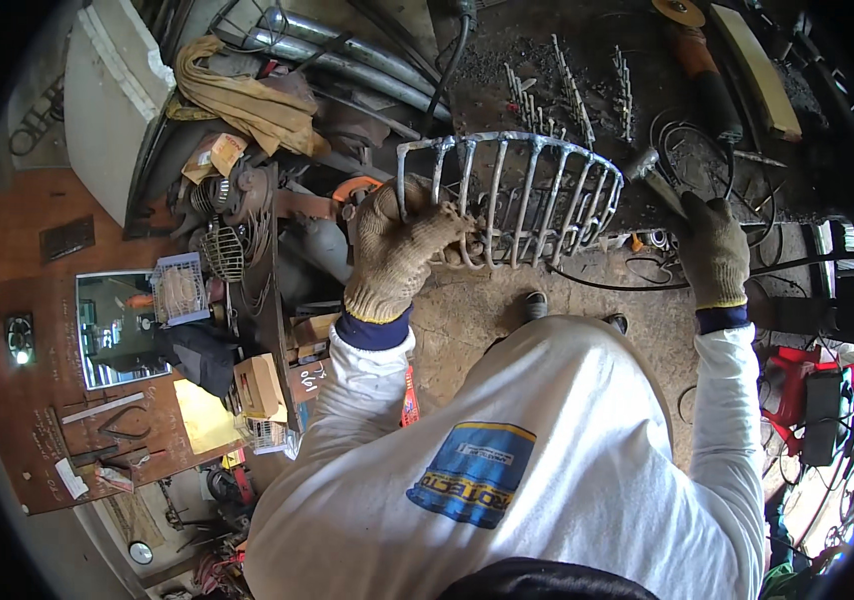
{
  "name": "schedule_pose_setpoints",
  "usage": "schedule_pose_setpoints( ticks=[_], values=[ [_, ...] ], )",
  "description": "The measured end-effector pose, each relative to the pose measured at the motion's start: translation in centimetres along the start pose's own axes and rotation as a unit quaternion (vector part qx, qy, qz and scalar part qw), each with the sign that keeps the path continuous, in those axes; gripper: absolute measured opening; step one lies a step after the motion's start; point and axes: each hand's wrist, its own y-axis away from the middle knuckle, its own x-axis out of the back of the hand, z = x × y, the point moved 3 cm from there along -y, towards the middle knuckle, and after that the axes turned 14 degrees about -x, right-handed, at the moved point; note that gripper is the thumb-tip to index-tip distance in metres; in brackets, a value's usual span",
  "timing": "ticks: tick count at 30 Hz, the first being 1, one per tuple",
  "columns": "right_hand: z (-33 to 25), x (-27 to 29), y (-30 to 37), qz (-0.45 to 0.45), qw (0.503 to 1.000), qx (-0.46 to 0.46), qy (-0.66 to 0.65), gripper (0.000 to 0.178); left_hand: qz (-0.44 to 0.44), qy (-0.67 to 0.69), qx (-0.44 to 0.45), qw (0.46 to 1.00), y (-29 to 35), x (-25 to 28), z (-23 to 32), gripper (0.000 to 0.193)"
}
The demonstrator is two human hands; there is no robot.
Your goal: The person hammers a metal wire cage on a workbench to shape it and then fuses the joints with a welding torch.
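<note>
My left hand (394,248), in a knitted work glove, is closed around the left end of a curved basket-like grille (526,200) of welded metal rods. The grille is held up at the near edge of the dark workbench (537,30), its bars running toward me. To its right, my gloved right hand (715,252) is wrapped round the handle of a hammer (659,183). The hammer's metal head is close to the grille's right end; whether they touch I cannot tell.
Small rod pieces (572,92) stand in rows on the bench. An angle grinder (705,75) with its cable lies back right, beside a pale yellow bar (759,78). Left are metal tubes (347,50), a tan cloth (247,95) and a board with a mirror (124,330).
</note>
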Motion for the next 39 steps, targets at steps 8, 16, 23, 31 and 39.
schedule_pose_setpoints(
  ticks=[8, 16, 23, 31, 39],
  values=[
    [0.4, 0.8, 2.6, 0.161, 0.979, -0.001, -0.124, 0.045, 0.022, 0.034, -0.022, 0.999, -0.1, 0.2, -0.4, 0.018],
    [0.2, 0.0, 4.6, 0.140, 0.973, -0.009, -0.185, 0.043, 0.054, 0.078, 0.001, 0.996, -0.2, 0.7, -1.6, 0.015],
    [0.0, -0.1, 5.5, 0.153, 0.965, -0.001, -0.212, 0.040, 0.021, 0.066, -0.009, 0.998, -0.7, 0.1, -1.5, 0.018],
    [0.5, -0.3, 5.3, 0.182, 0.967, 0.001, -0.181, 0.043, -0.046, -0.014, 0.061, 0.997, -1.2, -1.0, -1.2, 0.017],
    [0.2, -1.0, 3.6, 0.126, 0.989, 0.015, -0.077, 0.047, -0.032, 0.000, 0.041, 0.999, -1.1, -1.6, -1.1, 0.016]
  ],
)
